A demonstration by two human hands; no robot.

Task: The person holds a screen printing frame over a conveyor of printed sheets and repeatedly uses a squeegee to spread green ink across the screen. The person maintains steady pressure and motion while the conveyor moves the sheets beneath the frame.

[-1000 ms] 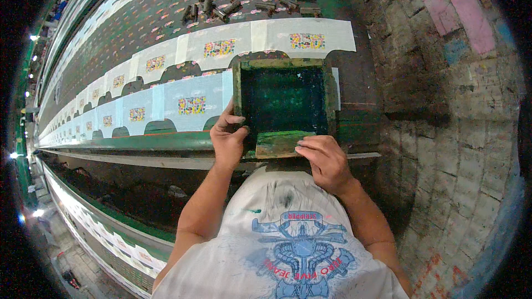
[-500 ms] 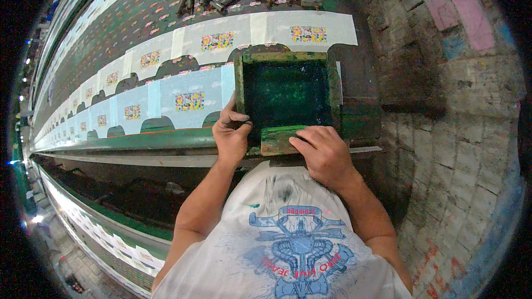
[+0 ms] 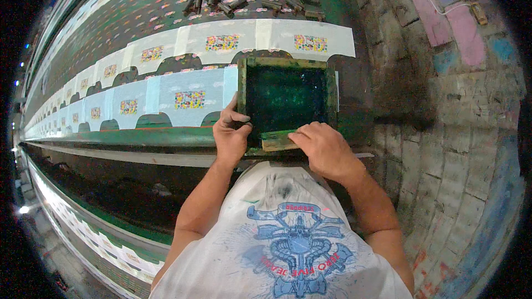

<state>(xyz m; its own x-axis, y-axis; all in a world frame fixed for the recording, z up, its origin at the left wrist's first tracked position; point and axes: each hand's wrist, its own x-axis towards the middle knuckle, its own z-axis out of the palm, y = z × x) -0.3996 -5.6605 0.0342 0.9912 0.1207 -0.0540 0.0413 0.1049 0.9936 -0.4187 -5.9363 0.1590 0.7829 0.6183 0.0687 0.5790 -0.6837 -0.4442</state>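
While the half-curled left hand (image 3: 231, 137) clasps one green-floored wooden frame (image 3: 242, 89), the curled right hand (image 3: 322, 148) pinches one block (image 3: 276, 142) inside.

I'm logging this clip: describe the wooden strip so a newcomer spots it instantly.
Find the long green table, then the dark-centred square frame on it. At its near side, the right hand holds the strip, set apart from the duller frame by a bright green streak.

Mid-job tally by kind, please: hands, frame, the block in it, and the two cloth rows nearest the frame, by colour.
Hands: 2, left hand and right hand
Frame: 1
Block: 1
Blue row: 1
White row: 1
Total: 6
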